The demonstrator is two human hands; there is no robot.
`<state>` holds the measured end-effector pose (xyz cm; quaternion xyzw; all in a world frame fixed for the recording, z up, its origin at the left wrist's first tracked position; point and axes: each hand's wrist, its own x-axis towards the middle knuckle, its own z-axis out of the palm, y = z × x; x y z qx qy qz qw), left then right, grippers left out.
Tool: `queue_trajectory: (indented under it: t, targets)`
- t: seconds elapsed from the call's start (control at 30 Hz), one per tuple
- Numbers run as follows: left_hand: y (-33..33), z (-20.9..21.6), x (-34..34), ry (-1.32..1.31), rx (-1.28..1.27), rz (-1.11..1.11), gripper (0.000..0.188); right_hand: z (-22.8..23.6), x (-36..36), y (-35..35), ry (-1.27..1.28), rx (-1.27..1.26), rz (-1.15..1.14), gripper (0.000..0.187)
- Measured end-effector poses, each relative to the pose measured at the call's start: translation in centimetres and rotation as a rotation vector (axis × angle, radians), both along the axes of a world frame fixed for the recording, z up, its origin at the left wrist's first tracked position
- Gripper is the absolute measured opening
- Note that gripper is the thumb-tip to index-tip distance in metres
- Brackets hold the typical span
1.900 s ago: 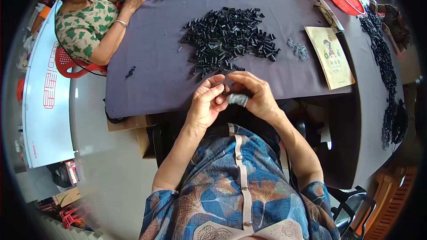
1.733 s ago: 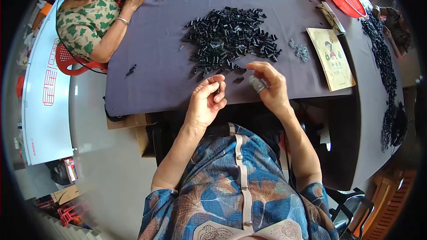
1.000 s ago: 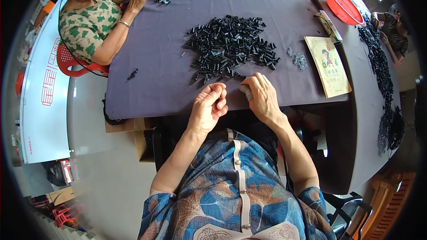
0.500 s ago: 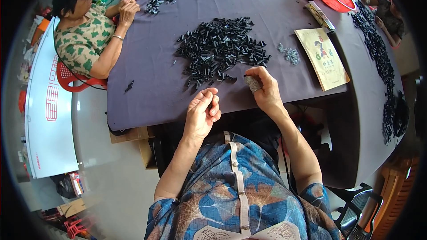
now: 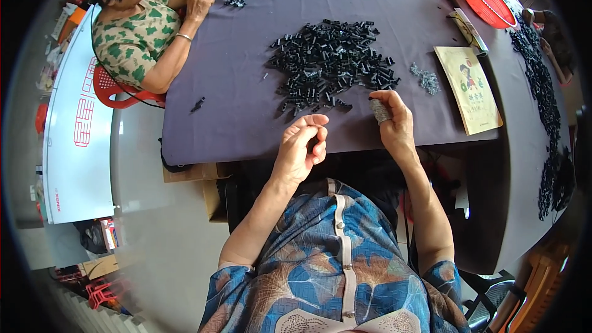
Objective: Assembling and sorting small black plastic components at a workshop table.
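Near the front edge of the table, my left hand (image 5: 301, 151) is raised with its fingers curled in. A small black piece shows in the curl between thumb and fingers. My right hand (image 5: 398, 128) is bent into a pinch to its right. A grey speckled wrap (image 5: 379, 111) sits at its thumb, and a dark tip shows by the fingertips, too small to make out. Just beyond both hands lies a large heap of small black tubular parts (image 5: 333, 65). A little pile of clear small pieces (image 5: 425, 79) is to the right of the heap.
A yellow booklet (image 5: 468, 89) lies at the right on the grey tablecloth (image 5: 228, 117). Red baskets (image 5: 487, 0) and further black parts (image 5: 539, 92) are beyond. A co-worker in a leaf-patterned shirt (image 5: 139, 43) sits at the left. A few black parts (image 5: 198, 104) lie apart.
The whole view has shifted, so the table and heap appear further right. My left index finger is stretched out more, and my right hand stays pinched.
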<state>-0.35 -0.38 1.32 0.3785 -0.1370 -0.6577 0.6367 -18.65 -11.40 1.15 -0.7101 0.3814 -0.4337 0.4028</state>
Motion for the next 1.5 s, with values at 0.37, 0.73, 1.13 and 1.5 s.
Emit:
queue_trajectory:
  t: [0.37,0.73,1.13,1.5]
  targets:
    - [0.1,0.6,0.7,-0.074,0.047,0.072,0.024,-0.3,0.1,0.0,0.022,-0.042,0.058,0.038]
    - [-2.4,1.2,1.9,-0.961,-0.031,0.110,0.012,0.2,0.2,0.2,0.077,-0.154,0.082,0.037]
    - [-7.4,1.1,0.3,-1.949,-0.170,0.112,0.009,0.1,0.3,0.1,0.081,-0.192,0.098,0.039]
    - [-7.9,2.2,0.1,-1.866,-0.053,-0.070,0.010,0.1,0.4,0.2,0.075,-0.163,0.062,0.038]
